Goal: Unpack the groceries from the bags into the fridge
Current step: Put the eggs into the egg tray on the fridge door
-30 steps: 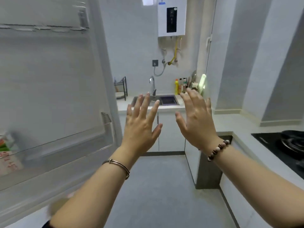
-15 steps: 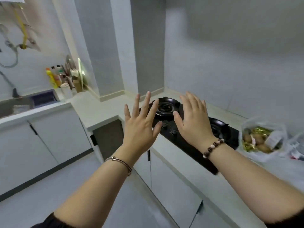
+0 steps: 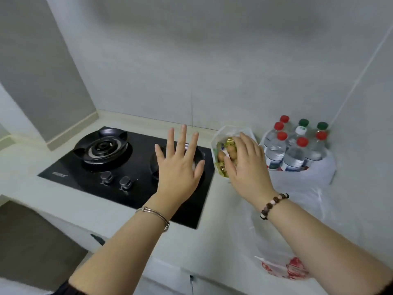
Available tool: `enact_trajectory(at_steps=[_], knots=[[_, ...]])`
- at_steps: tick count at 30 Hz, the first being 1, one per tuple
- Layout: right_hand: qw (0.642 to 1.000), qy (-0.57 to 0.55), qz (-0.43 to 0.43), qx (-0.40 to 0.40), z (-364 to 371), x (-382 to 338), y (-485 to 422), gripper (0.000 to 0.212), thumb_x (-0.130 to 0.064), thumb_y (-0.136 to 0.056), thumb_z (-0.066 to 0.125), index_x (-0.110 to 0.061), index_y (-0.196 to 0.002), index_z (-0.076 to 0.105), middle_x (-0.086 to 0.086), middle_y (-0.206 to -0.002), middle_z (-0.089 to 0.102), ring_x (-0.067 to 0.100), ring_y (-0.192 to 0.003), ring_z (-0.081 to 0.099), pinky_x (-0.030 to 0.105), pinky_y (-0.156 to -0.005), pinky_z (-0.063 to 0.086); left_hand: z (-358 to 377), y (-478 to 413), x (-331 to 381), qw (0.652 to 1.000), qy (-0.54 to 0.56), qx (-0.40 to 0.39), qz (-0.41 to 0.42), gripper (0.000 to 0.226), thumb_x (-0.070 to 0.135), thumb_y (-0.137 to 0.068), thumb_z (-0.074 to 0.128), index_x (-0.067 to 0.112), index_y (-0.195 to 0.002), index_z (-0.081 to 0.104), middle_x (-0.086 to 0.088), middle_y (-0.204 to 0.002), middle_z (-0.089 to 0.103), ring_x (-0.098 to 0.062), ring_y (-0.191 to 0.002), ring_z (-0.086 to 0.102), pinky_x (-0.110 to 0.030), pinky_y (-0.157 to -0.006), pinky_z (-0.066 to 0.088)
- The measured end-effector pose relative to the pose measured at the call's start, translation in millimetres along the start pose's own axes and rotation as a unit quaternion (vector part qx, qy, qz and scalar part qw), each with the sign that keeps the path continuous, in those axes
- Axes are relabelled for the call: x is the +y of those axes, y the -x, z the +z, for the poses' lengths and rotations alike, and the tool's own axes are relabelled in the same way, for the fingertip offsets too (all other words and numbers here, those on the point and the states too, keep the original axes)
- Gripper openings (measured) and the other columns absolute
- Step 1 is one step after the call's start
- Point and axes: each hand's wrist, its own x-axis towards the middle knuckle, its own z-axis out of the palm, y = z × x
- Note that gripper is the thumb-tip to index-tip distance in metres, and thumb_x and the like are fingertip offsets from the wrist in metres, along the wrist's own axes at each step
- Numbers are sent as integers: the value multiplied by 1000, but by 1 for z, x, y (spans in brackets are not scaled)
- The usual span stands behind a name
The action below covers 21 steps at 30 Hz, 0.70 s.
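Observation:
A clear plastic bag of brown eggs and gold wrappers (image 3: pixel 222 155) stands on the counter right of the stove. My right hand (image 3: pixel 247 163) hovers over it, fingers straight, holding nothing. My left hand (image 3: pixel 179 165) is spread flat above the stove's right burner, empty. Several water bottles (image 3: pixel 295 145) with red and green caps stand in a white bag (image 3: pixel 306 188) at the back right. Another thin bag with red print (image 3: pixel 285 267) lies near the counter's front edge.
A black two-burner gas stove (image 3: pixel 110 165) with two knobs is set into the pale counter (image 3: pixel 63 201). Grey tiled walls close the corner behind. The floor shows at bottom left. The fridge is out of view.
The view has swung right, from the fridge door and sink to the stove and the bags. Both hands stayed raised and spread; my right hand now reaches over the egg bag.

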Motion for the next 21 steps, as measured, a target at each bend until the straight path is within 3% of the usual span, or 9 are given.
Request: enact_trajectory(at_steps=[2,5,8,13,21], knots=[[999,22,28,-3,8,17,-6,47,-34,-94,45,-5,-132,46,13,-141,42,28,-133,34,44,-111,24,20,-19,1,1000,19,-16,16,65,48,-90,31,24,-148,14,-7,-159,9,-34,-145,6,-67,-106,15],[997,45,68,-6,22,36,-19,57,-42,-92,33,-4,-130,47,14,-139,45,31,-129,38,48,-109,31,47,-47,2,997,53,-41,33,67,47,-89,28,23,-149,11,-9,-159,8,-33,-145,6,-64,-107,17],[993,56,95,-26,39,53,-35,51,-35,-92,48,-3,-131,46,15,-140,44,32,-130,38,47,-110,31,75,-67,-5,992,84,-80,56,69,44,-88,33,21,-149,10,-9,-159,5,-32,-146,6,-58,-110,18],[986,69,139,-54,73,75,-53,49,-27,-91,56,-3,-132,45,15,-139,44,32,-130,38,43,-111,30,126,-93,-23,978,112,-149,99,75,28,-85,57,14,-149,20,-14,-157,14,-34,-143,16,-53,-112,25],[961,96,179,-186,105,117,-53,52,-28,-90,53,-9,-137,39,7,-139,44,23,-129,36,32,-110,25,198,-108,-25,936,201,-273,94,63,24,-79,49,17,-141,39,-7,-149,32,-31,-131,36,-45,-105,36]])
